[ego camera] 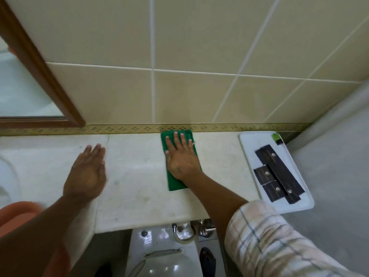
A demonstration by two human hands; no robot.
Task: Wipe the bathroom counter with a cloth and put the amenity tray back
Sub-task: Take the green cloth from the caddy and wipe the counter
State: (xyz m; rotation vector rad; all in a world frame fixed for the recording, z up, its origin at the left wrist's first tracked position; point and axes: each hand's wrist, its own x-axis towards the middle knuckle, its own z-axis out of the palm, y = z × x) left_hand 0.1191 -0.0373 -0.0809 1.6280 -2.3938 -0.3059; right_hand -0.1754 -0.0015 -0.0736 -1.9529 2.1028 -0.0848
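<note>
A folded green cloth (pixel 172 182) lies flat on the pale stone counter (pixel 135 180), close to the back wall. My right hand (pixel 180 156) presses on it, palm down and fingers spread. My left hand (pixel 86 172) hovers over the counter further left, fingers together and empty. A white amenity tray (pixel 249 144) sits at the counter's right end, its near corner over the edge. It holds several black boxes (pixel 279 172) and a small green item (pixel 276 136).
A sink basin (pixel 8 176) curves in at the far left. A wood-framed mirror (pixel 40 76) hangs on the tiled wall. An orange bucket (pixel 18 212) is at lower left. A toilet tank (pixel 159 246) and pipe fittings (pixel 199 228) are below the counter. A grey wall (pixel 339 176) closes the right.
</note>
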